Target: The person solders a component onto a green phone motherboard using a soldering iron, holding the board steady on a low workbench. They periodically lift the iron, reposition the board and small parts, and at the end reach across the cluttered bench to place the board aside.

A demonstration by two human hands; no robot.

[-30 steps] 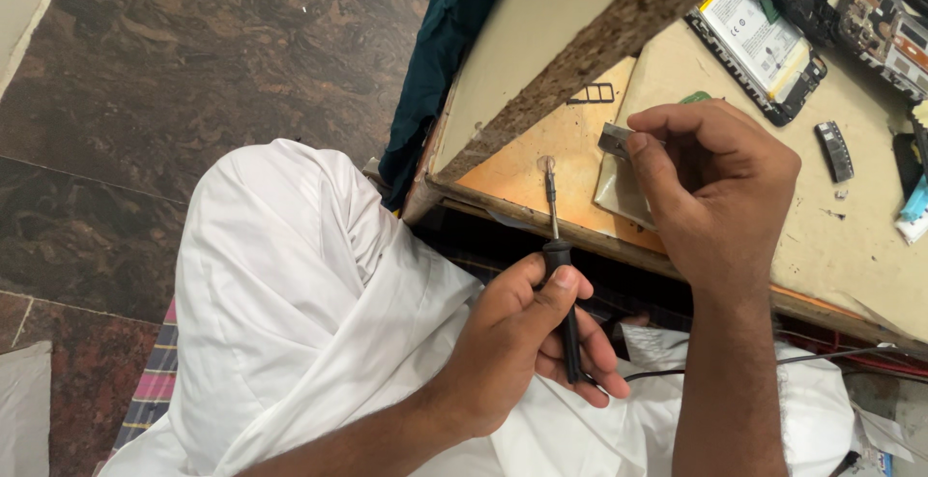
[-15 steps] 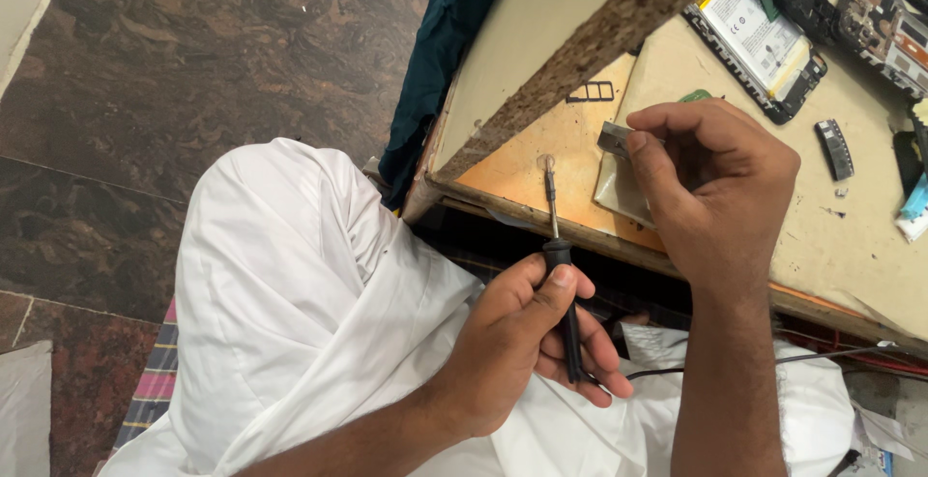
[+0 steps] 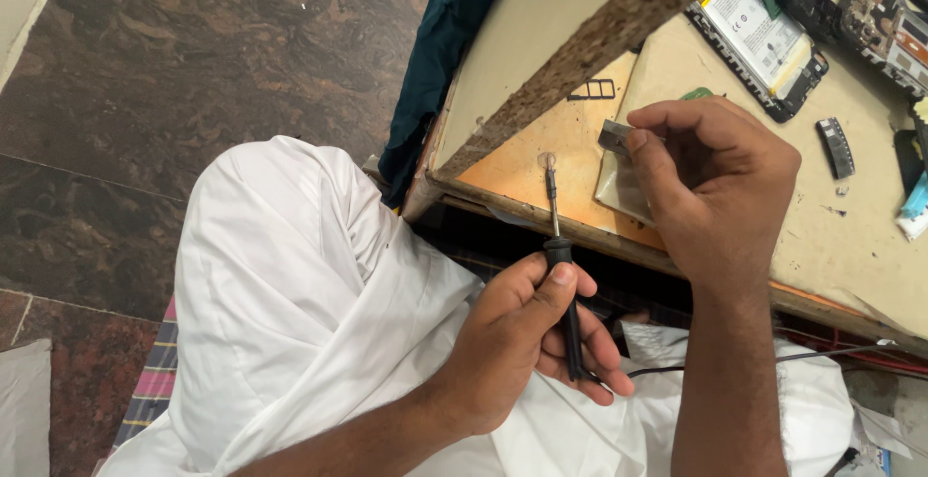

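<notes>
Soldering iron: we are seeing the soldering iron pointing up from the lap toward the worktop edge, its thin metal tip lying over the orange patch of the worktop, beside a small shiny blob there.
Left hand: the left hand is wrapping around the iron's black handle, thumb pressing on top; its grip is pressed together on the handle, low in front of the worktop edge.
Small metal part: a small grey metal part is sitting at the fingertips of the other hand, above a pale flat piece on the worktop, just right of the iron's tip.
Right hand: the right hand is curling over the worktop, its grip pinching the small metal part between thumb and forefinger.
Cable: a thin black cable is running from the handle's lower end off to the right, across the lap.
Phone: an opened phone with its battery showing is lying further back on the worktop, well apart from the hands.
Small black piece: a small black piece is lying right of the right hand.
Lap: white cloth is covering our knees under the left hand.
Floor: dark stone floor is lying to the left.
</notes>
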